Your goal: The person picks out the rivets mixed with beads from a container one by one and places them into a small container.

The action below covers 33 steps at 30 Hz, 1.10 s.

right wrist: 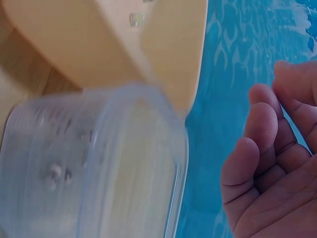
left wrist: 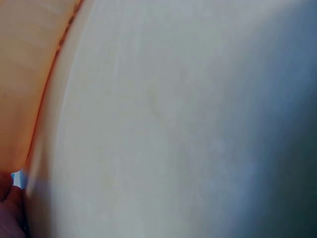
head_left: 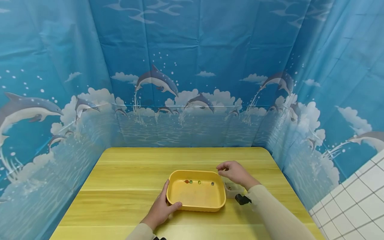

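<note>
A yellow plastic basin point(head_left: 198, 204) stands on the table with several small marbles in it: a red one point(head_left: 187, 181) and a green one point(head_left: 191, 182) side by side, a yellow-green one point(head_left: 199, 182), and a grey one point(head_left: 212, 183). My left hand point(head_left: 160, 208) grips the basin's near left corner, thumb along the front rim. Over the basin's right rim hovers my right hand point(head_left: 235, 173), fingers bent with thumb close to the fingertips; I cannot tell whether a marble is between them. Below that hand sits a clear plastic box point(right wrist: 133, 163) holding small pieces.
The wood-patterned yellow table point(head_left: 120, 186) spreads around the basin. Blue dolphin-print curtains point(head_left: 198, 130) hang at its back and sides. White tiles point(head_left: 354, 200) show at the lower right. A black strap piece point(head_left: 243, 199) sits at the right wrist.
</note>
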Each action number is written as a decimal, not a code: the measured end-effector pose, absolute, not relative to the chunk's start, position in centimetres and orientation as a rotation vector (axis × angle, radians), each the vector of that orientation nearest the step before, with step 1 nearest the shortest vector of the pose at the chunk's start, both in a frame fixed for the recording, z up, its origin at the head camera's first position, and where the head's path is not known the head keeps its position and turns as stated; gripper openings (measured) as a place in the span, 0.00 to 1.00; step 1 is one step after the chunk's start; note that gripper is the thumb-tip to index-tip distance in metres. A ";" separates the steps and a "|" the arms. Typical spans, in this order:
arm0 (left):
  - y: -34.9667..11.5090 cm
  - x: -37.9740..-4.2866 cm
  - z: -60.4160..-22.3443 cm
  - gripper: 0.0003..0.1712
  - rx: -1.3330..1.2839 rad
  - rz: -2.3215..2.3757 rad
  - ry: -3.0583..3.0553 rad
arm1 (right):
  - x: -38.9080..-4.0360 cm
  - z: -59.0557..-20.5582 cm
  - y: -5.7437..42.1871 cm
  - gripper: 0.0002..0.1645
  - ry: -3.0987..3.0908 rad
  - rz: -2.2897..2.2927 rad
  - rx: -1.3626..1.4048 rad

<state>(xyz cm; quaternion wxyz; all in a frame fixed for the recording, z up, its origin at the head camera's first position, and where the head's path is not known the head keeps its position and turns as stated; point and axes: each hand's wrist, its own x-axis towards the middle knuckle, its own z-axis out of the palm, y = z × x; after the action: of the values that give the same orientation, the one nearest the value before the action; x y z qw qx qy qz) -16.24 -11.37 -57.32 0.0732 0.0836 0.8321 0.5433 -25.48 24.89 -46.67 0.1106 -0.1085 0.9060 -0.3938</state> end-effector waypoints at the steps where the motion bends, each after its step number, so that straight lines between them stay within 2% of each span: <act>1: -11.4 -16.3 -57.3 0.68 0.252 1.637 2.492 | -25.5 -46.7 24.6 0.13 2.654 -1.165 -0.323; 12: -11.4 -16.4 -57.4 0.68 0.252 1.636 2.500 | -25.8 -46.9 20.9 0.11 2.642 -1.157 -0.340; 33: -11.5 -16.5 -56.8 0.67 0.266 1.656 2.462 | -26.1 -47.6 16.8 0.15 2.532 -1.169 -0.439</act>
<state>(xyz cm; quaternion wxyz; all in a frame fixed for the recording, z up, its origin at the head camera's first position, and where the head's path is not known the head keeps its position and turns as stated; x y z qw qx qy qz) -16.49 -11.52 -56.75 0.0812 0.0891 0.8238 0.5539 -26.15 16.80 -47.62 0.1588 -0.1535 0.8855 -0.4088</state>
